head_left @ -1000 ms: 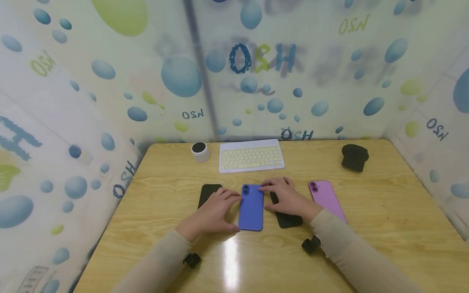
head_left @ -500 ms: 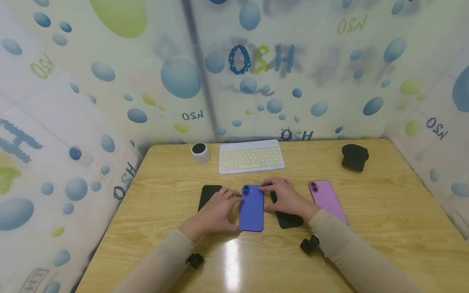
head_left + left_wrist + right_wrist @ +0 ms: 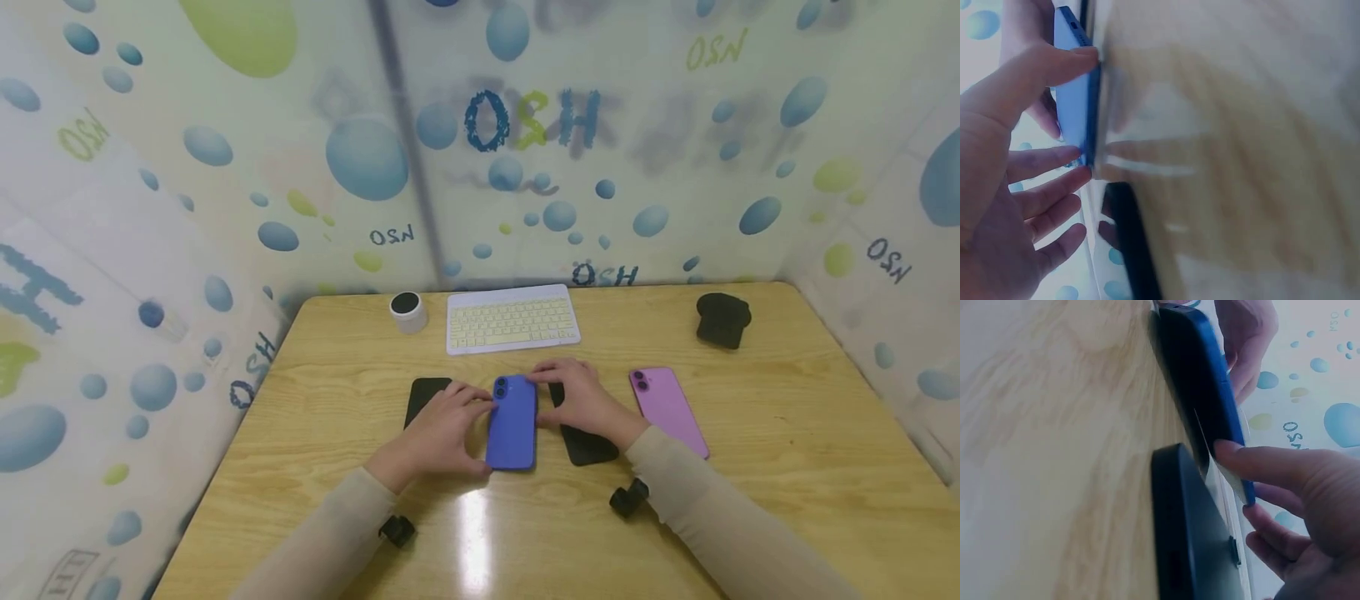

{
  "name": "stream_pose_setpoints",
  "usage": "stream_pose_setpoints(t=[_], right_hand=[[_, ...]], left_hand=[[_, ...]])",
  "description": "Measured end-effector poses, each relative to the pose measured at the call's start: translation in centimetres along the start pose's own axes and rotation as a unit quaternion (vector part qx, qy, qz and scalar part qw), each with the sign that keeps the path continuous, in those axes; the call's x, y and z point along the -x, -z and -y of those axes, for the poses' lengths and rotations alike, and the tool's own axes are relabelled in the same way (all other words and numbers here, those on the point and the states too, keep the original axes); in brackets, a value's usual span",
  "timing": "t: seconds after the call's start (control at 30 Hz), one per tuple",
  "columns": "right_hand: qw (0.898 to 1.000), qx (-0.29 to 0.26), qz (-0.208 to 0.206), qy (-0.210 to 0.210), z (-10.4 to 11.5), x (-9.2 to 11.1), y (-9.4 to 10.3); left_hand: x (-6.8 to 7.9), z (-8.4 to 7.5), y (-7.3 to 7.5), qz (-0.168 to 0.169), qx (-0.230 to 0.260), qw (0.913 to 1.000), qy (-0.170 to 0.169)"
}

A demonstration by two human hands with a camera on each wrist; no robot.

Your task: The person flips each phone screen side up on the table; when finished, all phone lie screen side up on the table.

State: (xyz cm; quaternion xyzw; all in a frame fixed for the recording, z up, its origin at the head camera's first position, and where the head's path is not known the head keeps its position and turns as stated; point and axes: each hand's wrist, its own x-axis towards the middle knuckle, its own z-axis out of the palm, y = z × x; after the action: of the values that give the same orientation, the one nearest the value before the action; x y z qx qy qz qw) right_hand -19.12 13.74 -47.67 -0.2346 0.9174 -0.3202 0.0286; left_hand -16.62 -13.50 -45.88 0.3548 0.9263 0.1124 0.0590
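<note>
A blue smartphone (image 3: 513, 425) lies camera side up between my hands, its right side raised off the table. My left hand (image 3: 442, 433) holds its left edge, thumb at the near corner and fingertips near the cameras. At the far right corner my right hand (image 3: 585, 404) grips it; in the right wrist view the thumb touches the underside of the raised blue smartphone (image 3: 1200, 369). A black phone (image 3: 426, 395) lies partly hidden beyond my left hand. Another black phone (image 3: 588, 446) is partly under my right hand, with a pink smartphone (image 3: 671, 412) to its right.
A white keyboard (image 3: 513, 320) lies at the back of the wooden table (image 3: 337, 367). To its left stands a white cylinder with a black top (image 3: 408, 313). A dark toast-shaped object (image 3: 723, 320) sits at the back right. Patterned curtains surround the table.
The blue smartphone's right side has risen from the table, so it now tilts toward the left. My right hand has moved up slightly with it. My left hand has barely moved.
</note>
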Motion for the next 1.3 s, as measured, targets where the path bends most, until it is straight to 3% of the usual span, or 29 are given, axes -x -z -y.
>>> stream_pose_setpoints(t=[0.27,0.53,0.87,1.3], right_hand=[[0.998,0.012,-0.056,0.0,0.8,0.0,-0.2],[0.997,-0.028,-0.07,-0.001,1.3,0.1,-0.2],[0.995,-0.037,-0.088,0.015,1.8,-0.2,-0.6],[0.994,-0.065,-0.091,0.017,2.7,-0.7,-1.2]], left_hand=[[-0.2,-0.2,0.1,0.006,0.023,0.9997,0.005],[0.0,-0.6,0.3,0.001,0.075,0.9971,0.014],[0.1,-0.3,0.4,-0.022,0.164,0.986,0.018],[0.8,-0.1,1.6,-0.038,0.171,0.9846,0.006]])
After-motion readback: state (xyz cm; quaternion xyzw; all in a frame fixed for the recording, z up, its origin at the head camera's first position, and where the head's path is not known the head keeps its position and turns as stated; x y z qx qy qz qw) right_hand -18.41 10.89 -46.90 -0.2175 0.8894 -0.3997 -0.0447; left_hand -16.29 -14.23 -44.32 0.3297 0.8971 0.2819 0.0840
